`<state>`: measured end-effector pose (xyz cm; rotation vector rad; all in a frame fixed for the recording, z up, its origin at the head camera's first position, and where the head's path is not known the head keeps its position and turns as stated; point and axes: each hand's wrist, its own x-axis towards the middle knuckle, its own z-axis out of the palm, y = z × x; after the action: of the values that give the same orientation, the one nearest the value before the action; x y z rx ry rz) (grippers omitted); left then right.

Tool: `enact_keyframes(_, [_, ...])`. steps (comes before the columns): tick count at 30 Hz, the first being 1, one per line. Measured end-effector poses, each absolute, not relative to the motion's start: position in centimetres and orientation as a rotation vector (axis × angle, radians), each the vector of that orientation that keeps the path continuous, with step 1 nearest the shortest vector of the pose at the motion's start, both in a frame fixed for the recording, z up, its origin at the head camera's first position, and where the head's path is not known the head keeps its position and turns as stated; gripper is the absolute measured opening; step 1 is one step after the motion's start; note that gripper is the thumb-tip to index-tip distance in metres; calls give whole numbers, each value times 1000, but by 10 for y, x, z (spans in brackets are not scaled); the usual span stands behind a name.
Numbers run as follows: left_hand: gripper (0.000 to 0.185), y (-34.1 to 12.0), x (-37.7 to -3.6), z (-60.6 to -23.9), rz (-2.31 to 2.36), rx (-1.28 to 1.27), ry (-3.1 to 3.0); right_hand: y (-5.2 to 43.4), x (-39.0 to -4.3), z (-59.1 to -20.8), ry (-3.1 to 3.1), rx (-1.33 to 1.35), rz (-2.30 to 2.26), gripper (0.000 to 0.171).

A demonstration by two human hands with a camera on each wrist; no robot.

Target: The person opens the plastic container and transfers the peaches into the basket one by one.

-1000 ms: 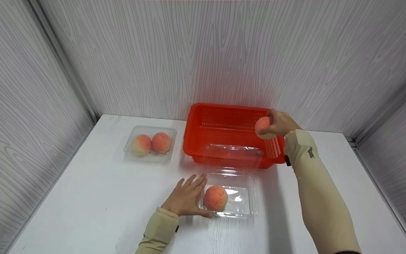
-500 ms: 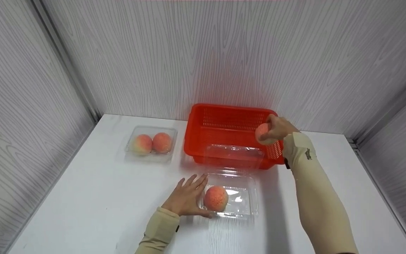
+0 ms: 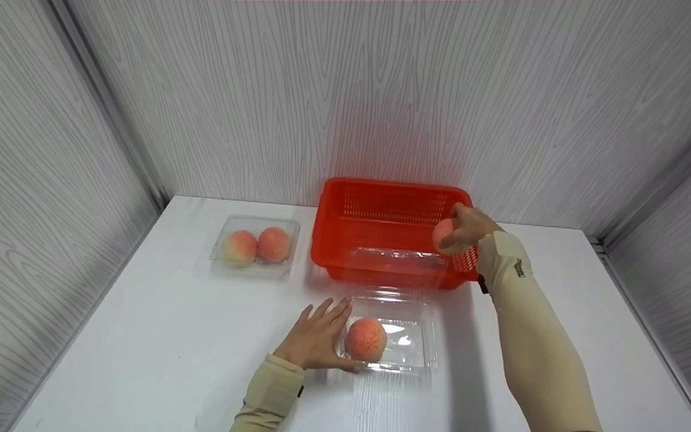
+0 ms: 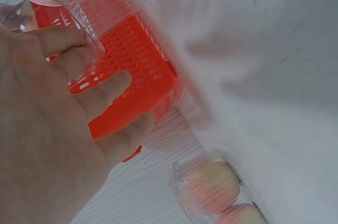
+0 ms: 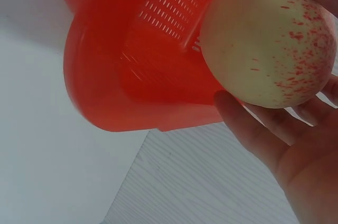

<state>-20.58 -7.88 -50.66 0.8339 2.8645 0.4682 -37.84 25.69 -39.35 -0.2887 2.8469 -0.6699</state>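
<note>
My right hand (image 3: pixel 474 225) grips a pink and cream peach (image 5: pixel 269 39) over the right end of a red plastic basket (image 3: pixel 329 240). In the right wrist view, thumb and fingers curve round the fruit. My left hand (image 3: pixel 315 336) lies with spread, fairly straight fingers along the left side of a clear plastic clamshell box (image 3: pixel 408 354), fingertips at its edge. The box stands open in front of the basket, its lid (image 3: pixel 396 261) tipped back against the basket's front wall. A second peach (image 3: pixel 366 340) sits in the left half of the box.
Left of the basket, a clear plastic box (image 3: pixel 255 222) holds two peaches (image 3: pixel 273 244). The white table (image 3: pixel 159 336) is bounded by wood-grain panels (image 3: pixel 249 96) at the back and both sides. The basket stands close to the back panel.
My right hand has sunk slightly toward the basket's near right corner with the peach in its grip. The left hand and the open box hold their places.
</note>
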Motion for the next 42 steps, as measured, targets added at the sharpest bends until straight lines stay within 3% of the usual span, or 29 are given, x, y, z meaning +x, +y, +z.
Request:
enact_keyframes(6, [114,-80,-206,-508,471,815,2863,254,-374,-405,2786,-165,-705,65])
enact_keyframes(19, [113,-77,-207,-507,453,822,2854,254,-369,-420,2826,-183,-660,54])
enact_keyframes(42, [112,-77,-209,-506,446,815,2850,250,-375,-437,2780,-198,-616,61])
